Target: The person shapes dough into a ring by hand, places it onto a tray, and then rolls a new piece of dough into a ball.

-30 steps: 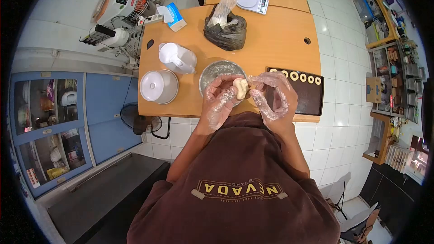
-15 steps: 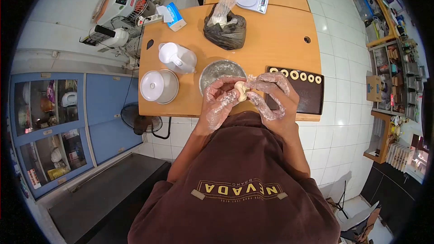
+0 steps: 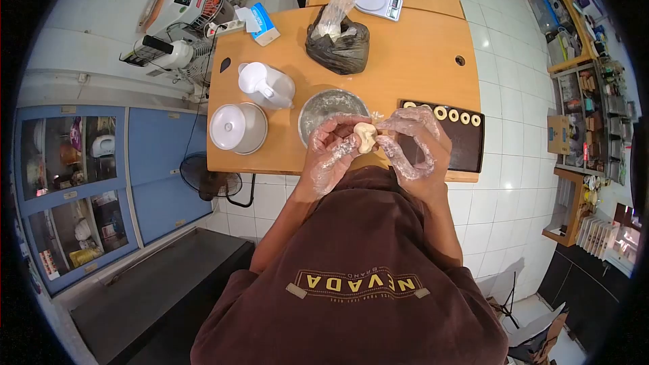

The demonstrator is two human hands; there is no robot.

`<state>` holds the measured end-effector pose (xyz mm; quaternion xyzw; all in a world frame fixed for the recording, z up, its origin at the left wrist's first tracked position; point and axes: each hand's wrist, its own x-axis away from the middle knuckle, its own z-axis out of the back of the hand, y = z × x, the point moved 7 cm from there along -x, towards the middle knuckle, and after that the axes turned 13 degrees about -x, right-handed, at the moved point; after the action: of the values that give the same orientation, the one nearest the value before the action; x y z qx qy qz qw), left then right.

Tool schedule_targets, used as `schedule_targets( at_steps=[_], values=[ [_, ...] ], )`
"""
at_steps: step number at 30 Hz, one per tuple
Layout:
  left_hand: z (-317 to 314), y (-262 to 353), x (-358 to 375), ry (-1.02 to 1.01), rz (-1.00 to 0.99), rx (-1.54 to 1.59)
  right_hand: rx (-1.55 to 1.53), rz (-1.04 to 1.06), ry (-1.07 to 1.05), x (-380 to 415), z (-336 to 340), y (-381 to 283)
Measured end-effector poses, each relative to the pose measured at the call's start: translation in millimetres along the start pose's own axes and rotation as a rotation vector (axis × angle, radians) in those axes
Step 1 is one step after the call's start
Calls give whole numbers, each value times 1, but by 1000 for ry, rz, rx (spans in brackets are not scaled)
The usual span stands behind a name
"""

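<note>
"nevada" hoodie (image 3: pixel 358 284), dough (image 3: pixel 366 136) between hands (image 3: pixel 368 145)

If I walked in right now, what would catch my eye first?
Probably the two hands in clear plastic gloves, left hand and right hand, pinching a pale lump of dough between them at the table's near edge. Just behind sits a metal bowl, and to the right a dark tray holds a row of dough rings.

Both gloved hands, left hand (image 3: pixel 329 152) and right hand (image 3: pixel 414 142), meet fingertip to fingertip.
</note>
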<state>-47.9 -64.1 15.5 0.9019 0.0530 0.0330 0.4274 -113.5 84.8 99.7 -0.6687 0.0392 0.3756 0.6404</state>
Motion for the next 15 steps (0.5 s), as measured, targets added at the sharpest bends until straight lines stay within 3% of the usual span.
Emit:
schedule_targets(
  at_steps=[5,15],
  values=[
    [4,-4,1,36,3,-64,72,103,-47,2,-3,-2],
    [-11,14,0,27,-140,-190,-19,-28,102,5,-6,-2]
  ],
)
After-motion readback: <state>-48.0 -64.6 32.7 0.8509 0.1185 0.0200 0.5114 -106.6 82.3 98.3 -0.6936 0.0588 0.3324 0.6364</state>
